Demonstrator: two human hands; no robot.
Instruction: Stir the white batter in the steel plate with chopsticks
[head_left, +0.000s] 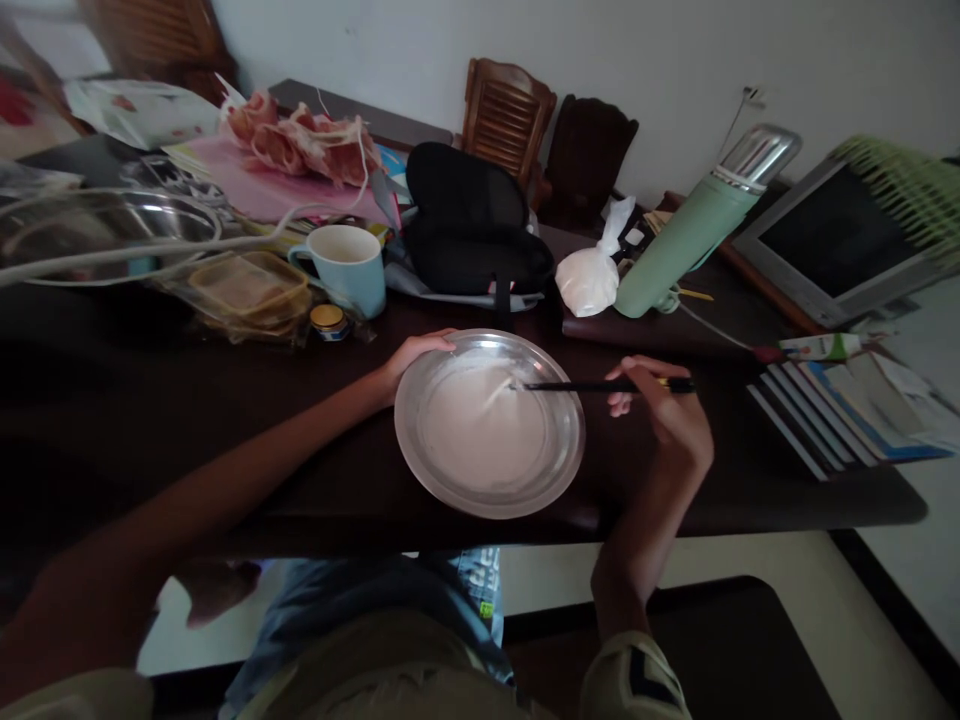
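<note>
A round stainless-steel bowl sits near the front edge of a dark surface, directly ahead of the wearer at 12 o'clock, with a smooth whitish mixture spread across its inside. The right hand is at 3 o'clock from the bowl, its fingers closed around a set of dark chopsticks; whether one stick or two is hard to tell. The chopsticks' long axis runs almost level, from 3 o'clock at the butt end, which shows past the hand, to 9 o'clock at the tips. Seen from the right fingers, the tips lie at 9 o'clock; they reach over the rim and meet the mixture a little toward 1 o'clock from the bowl's middle, where a ridge shows. The left hand grasps the rim at 10 o'clock, its other fingers partly hidden by the bowl's side; it is nearer the bowl, the right hand nearer the chopsticks. The bowl, being round, points no particular way. Beyond it, a pale blue mug stands at 10 o'clock, and a knotted plastic bag of white powder sits at 1 o'clock.
</note>
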